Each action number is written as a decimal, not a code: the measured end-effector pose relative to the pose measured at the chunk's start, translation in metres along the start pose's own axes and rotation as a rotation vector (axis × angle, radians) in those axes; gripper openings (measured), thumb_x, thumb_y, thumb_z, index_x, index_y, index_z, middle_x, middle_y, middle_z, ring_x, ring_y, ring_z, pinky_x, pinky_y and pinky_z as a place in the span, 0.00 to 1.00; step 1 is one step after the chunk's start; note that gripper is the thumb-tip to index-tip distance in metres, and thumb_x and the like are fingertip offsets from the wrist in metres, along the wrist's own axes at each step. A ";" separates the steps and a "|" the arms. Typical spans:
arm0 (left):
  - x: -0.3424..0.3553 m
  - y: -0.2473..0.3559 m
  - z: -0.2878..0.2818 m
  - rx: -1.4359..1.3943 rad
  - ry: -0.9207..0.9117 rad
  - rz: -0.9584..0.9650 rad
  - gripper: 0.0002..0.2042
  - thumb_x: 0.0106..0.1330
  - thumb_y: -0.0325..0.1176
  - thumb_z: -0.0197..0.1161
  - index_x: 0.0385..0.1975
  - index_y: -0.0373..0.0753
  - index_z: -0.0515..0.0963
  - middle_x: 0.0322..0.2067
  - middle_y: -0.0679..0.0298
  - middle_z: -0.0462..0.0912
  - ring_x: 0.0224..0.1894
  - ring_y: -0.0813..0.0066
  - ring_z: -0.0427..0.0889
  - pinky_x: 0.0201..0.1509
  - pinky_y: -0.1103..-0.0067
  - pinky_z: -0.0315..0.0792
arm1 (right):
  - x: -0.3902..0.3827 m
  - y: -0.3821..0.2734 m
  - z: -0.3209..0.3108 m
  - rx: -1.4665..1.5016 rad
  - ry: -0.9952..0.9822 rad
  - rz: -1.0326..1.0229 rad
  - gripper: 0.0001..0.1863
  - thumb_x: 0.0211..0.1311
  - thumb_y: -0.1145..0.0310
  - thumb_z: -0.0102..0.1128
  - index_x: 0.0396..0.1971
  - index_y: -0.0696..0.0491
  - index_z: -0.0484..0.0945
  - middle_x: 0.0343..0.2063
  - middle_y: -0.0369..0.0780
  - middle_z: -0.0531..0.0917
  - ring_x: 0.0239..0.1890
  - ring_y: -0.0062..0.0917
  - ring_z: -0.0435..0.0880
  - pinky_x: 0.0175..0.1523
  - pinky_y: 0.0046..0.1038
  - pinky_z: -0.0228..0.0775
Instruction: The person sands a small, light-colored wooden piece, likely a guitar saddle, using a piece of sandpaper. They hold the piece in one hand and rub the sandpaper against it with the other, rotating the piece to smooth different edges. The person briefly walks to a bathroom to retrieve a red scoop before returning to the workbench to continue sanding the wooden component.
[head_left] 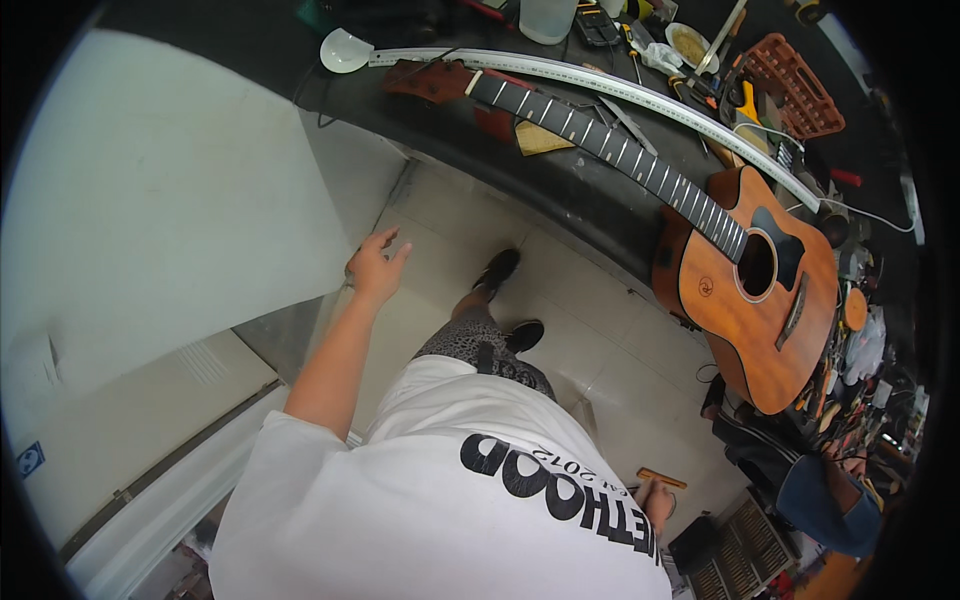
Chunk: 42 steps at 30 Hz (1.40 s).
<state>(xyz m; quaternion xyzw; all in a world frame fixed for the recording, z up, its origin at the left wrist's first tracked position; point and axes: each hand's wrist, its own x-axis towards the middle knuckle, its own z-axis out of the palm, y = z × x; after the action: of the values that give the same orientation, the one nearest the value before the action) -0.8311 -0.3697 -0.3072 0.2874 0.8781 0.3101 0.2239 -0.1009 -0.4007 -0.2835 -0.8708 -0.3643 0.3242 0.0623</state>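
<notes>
My left hand (pixel 375 268) hangs over the floor beside a white panel, its fingers apart and holding nothing. Low on the right, partly behind my shirt, my right hand (pixel 657 505) is closed on a narrow wooden bar (pixel 662 479); its exact kind is too small to tell. An acoustic guitar (pixel 730 320) lies face up on the dark workbench (pixel 420 125). Its body is orange-brown, with a dark neck and bright frets, and no strings show on it. Neither hand touches the guitar.
A long metal ruler (pixel 600 85) lies behind the guitar neck, with a white round dish (pixel 345 51) at its left end. An orange plastic rack (pixel 795 85) and many tools crowd the bench's right. A white panel (pixel 170 200) stands on my left; a blue bag (pixel 830 510) is at lower right.
</notes>
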 end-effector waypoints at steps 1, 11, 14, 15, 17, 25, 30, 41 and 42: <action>-0.004 0.000 0.002 -0.015 -0.028 0.004 0.19 0.61 0.34 0.66 0.52 0.37 0.76 0.50 0.57 0.78 0.53 0.66 0.78 0.51 0.74 0.73 | -0.010 0.040 0.005 -0.059 0.082 -0.123 0.17 0.62 0.61 0.56 0.39 0.62 0.79 0.35 0.48 0.83 0.38 0.37 0.82 0.47 0.35 0.72; 0.074 0.031 -0.059 -0.010 -0.004 0.578 0.19 0.57 0.35 0.68 0.48 0.38 0.77 0.52 0.54 0.76 0.56 0.54 0.73 0.61 0.67 0.67 | -0.083 0.093 0.004 -0.702 -0.207 -0.030 0.20 0.61 0.56 0.52 0.34 0.59 0.81 0.35 0.54 0.82 0.41 0.49 0.81 0.47 0.42 0.70; 0.148 0.102 -0.068 -0.008 -0.025 0.993 0.18 0.56 0.33 0.68 0.45 0.36 0.75 0.54 0.54 0.75 0.57 0.52 0.72 0.61 0.67 0.66 | -0.117 0.046 0.022 -0.409 -0.056 -0.039 0.19 0.59 0.57 0.56 0.34 0.60 0.82 0.31 0.50 0.84 0.36 0.41 0.83 0.43 0.39 0.71; 0.170 0.123 -0.069 0.028 -0.057 1.101 0.18 0.56 0.33 0.68 0.45 0.36 0.75 0.54 0.54 0.75 0.58 0.52 0.71 0.61 0.67 0.66 | -0.132 0.026 0.036 -0.410 0.023 -0.068 0.18 0.58 0.59 0.58 0.33 0.61 0.82 0.28 0.48 0.85 0.33 0.36 0.83 0.41 0.36 0.71; 0.206 0.168 -0.056 0.022 -0.226 1.229 0.20 0.55 0.34 0.68 0.47 0.36 0.75 0.55 0.53 0.74 0.59 0.52 0.70 0.62 0.67 0.65 | -0.186 -0.073 0.064 0.003 0.102 0.089 0.18 0.55 0.62 0.61 0.35 0.63 0.82 0.25 0.43 0.84 0.29 0.27 0.80 0.38 0.31 0.71; 0.256 0.198 -0.019 0.018 -0.548 1.007 0.24 0.49 0.21 0.68 0.50 0.31 0.75 0.44 0.49 0.82 0.49 0.57 0.81 0.57 0.72 0.70 | -0.271 -0.046 0.107 -0.019 0.308 0.266 0.22 0.49 0.52 0.62 0.33 0.58 0.85 0.32 0.50 0.85 0.37 0.42 0.84 0.45 0.35 0.75; 0.256 0.195 -0.015 -0.156 -0.717 0.992 0.20 0.52 0.21 0.68 0.47 0.30 0.76 0.43 0.52 0.83 0.47 0.67 0.82 0.54 0.75 0.71 | -0.357 0.009 0.175 -0.020 0.266 0.538 0.24 0.49 0.50 0.59 0.32 0.57 0.84 0.32 0.51 0.84 0.38 0.43 0.84 0.46 0.36 0.75; 0.130 0.196 -0.031 -0.604 -0.862 0.883 0.12 0.62 0.20 0.58 0.45 0.31 0.76 0.45 0.61 0.74 0.48 0.72 0.77 0.54 0.76 0.70 | -0.292 -0.003 0.175 0.215 0.284 0.536 0.20 0.48 0.53 0.63 0.31 0.55 0.86 0.34 0.48 0.85 0.39 0.39 0.85 0.47 0.35 0.75; 0.104 0.200 -0.024 -0.642 -0.942 0.842 0.13 0.62 0.20 0.58 0.46 0.31 0.76 0.44 0.61 0.74 0.48 0.72 0.77 0.53 0.76 0.71 | -0.271 0.009 0.179 0.172 0.353 0.438 0.20 0.50 0.53 0.63 0.32 0.56 0.85 0.32 0.48 0.85 0.37 0.39 0.85 0.45 0.34 0.75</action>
<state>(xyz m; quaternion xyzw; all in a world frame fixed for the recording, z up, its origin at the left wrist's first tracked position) -0.8485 -0.1843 -0.1784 0.6259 0.3674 0.4565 0.5147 -0.3466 -0.6136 -0.2855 -0.9632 -0.1224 0.2031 0.1268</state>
